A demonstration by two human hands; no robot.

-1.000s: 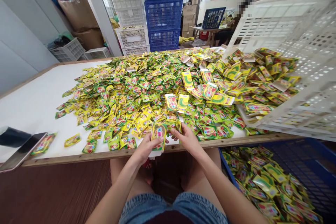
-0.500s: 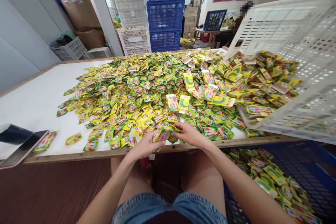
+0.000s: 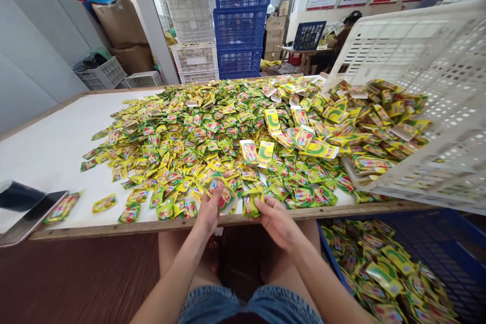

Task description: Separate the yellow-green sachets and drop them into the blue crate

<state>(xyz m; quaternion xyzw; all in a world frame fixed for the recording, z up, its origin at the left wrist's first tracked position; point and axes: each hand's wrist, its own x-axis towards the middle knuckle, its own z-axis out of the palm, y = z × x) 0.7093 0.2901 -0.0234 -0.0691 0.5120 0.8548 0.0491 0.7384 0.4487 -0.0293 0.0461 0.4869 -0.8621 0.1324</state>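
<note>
My left hand (image 3: 211, 208) grips a small yellow and green printed carton (image 3: 224, 190), thumb laid across its face, above the table's front edge. My right hand (image 3: 276, 217) pinches a yellow-green candy packet (image 3: 252, 202) at its right side, a short way right of the carton. The two held things are apart. Beyond both hands spreads a large heap of small green and yellow packets (image 3: 212, 124). Flat and partly opened cartons (image 3: 266, 154) lie on the heap towards the right.
A white crate (image 3: 413, 157) lies tipped on the table at right, with cartons spilling from it. Below right, a blue crate (image 3: 444, 248) holds filled cartons. A phone (image 3: 36, 217) and a dark cup (image 3: 18, 195) are at left. Crates (image 3: 239, 30) stand stacked behind; a person (image 3: 337, 43) sits beyond.
Both hands have drawn back towards me from the heap's edge. The carton in my left hand is now tilted upright, and my right hand has lifted a packet clear of the heap.
</note>
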